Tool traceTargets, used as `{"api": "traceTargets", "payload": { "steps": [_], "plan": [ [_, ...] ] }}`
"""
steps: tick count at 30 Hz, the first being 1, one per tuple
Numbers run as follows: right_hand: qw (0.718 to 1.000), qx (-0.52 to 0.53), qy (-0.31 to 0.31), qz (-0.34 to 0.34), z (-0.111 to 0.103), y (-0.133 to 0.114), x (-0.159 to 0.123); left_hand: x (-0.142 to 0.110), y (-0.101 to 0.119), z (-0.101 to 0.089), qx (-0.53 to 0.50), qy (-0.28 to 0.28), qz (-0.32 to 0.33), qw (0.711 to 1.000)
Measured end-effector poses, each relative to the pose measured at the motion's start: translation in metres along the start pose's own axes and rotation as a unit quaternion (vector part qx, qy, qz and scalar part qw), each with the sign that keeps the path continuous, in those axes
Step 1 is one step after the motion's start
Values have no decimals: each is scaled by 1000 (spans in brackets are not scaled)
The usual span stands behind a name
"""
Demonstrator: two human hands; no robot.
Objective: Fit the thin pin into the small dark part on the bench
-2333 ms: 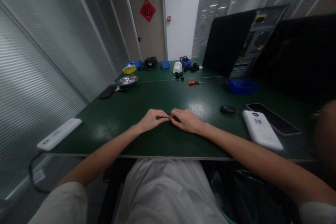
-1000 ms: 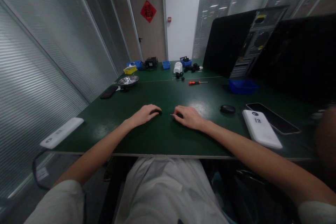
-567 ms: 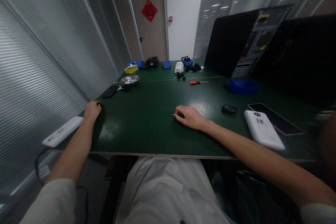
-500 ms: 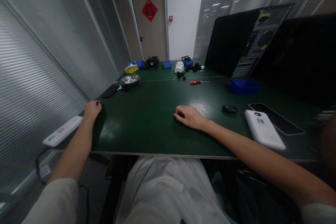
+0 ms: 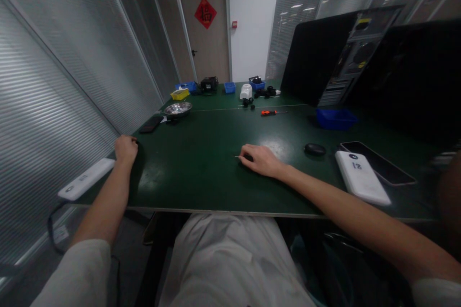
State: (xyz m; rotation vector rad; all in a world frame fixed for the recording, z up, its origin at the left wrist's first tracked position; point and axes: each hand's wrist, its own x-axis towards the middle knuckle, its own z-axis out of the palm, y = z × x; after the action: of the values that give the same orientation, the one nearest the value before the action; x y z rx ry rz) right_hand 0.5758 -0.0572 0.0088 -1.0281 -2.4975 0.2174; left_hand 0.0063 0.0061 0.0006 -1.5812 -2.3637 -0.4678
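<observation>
My right hand point(image 5: 262, 160) rests on the dark green table point(image 5: 194, 182), thumb and fingertips pinched around a thin, pale, pin-like piece point(image 5: 236, 156) that sticks out to the left. Most of that piece is hidden in the fingers, so its kind cannot be told. At the table's left side lies my left hand point(image 5: 126, 148), closed with curled fingers; whatever may be inside it is hidden. Just below the left hand is a white power strip point(image 5: 86, 180). Beyond my right hand lies a screwdriver point(image 5: 269, 112) with an orange and black handle.
A black mouse point(image 5: 315, 149), a white power bank point(image 5: 362, 177) and a dark phone point(image 5: 382, 165) lie on the right, near a blue tray point(image 5: 335, 119). A metal bowl point(image 5: 178, 109) and a dark phone point(image 5: 151, 124) are at left. Small bins and black parts line the back.
My left hand has shifted very slightly left and up, its forearm a little to the right. My right hand keeps its pinch in the same place.
</observation>
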Motion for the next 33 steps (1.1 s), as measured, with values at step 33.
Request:
{"api": "traceTargets", "payload": {
  "steps": [33],
  "plan": [
    [1000, 3, -9, -2, -1, -1, 0, 1, -2, -2, -89, -9, -106, 990]
  ]
}}
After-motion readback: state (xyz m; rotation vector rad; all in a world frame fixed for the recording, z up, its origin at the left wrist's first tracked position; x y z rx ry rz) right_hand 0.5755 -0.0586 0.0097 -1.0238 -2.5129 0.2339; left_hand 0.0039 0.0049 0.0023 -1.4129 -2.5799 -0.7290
